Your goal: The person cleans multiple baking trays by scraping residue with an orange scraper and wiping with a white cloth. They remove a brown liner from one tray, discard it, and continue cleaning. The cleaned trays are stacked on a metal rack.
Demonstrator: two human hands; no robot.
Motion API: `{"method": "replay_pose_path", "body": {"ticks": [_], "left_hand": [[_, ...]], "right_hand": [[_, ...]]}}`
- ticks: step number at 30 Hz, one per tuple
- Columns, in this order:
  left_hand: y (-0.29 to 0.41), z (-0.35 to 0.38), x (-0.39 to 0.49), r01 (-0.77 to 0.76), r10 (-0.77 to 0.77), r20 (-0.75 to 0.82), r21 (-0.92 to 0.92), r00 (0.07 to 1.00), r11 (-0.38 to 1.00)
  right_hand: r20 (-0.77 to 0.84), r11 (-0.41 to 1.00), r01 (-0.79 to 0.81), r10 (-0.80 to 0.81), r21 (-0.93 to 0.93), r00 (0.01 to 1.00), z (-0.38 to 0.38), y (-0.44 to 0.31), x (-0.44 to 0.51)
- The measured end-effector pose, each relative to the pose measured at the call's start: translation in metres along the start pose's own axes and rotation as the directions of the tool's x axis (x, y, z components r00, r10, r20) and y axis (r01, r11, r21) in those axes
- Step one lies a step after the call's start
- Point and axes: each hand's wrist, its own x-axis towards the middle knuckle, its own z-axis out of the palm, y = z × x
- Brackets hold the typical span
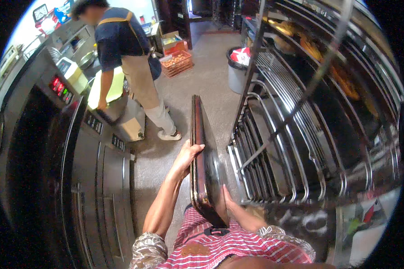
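A stack of dark metal baking trays point(211, 158) stands on edge between my two hands, in front of my red striped apron point(195, 235). My left hand point(189, 153) grips the upper left rim, with its thumb over the edge. Lower down, my right hand point(228, 197) lies against the trays' right-hand side near the bottom, its fingers partly hidden behind them. The trays' near end almost reaches the apron.
To the left is a deck oven point(97, 161) with lit displays. Beyond it a co-worker point(121, 37) bends over a counter. A metal tray rack point(276, 134) stands at right. Farther off are a lined bin point(237, 77) and a crate point(177, 65) of eggs on the floor.
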Motion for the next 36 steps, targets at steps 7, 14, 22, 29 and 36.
{"method": "replay_pose_path", "body": {"ticks": [7,14,22,29,36], "left_hand": [[0.086,-0.001,0.193,-0.068,0.064,0.039,0.115,0.997,0.991],[0.18,-0.006,0.41,-0.079,0.05,0.157,0.182,0.986,0.98],[0.27,0.024,0.64,-0.07,0.02,0.33,0.142,0.944,0.987],[0.356,0.077,0.845,-0.071,0.051,0.438,0.029,0.897,0.997],[0.436,0.105,1.023,-0.022,-0.037,0.57,0.097,0.821,0.995]], "right_hand": [[-0.002,0.998,0.057,-0.057,0.009,0.998,-0.007,-0.154,0.187],[-0.133,0.993,0.104,-0.095,0.06,0.987,-0.045,-0.308,0.354],[-0.344,0.981,0.148,-0.096,0.127,0.934,-0.13,-0.463,0.5],[-0.523,0.945,0.261,-0.124,0.197,0.843,-0.204,-0.634,0.631],[-0.734,0.878,0.402,-0.091,0.26,0.673,-0.265,-0.755,0.73]]}}
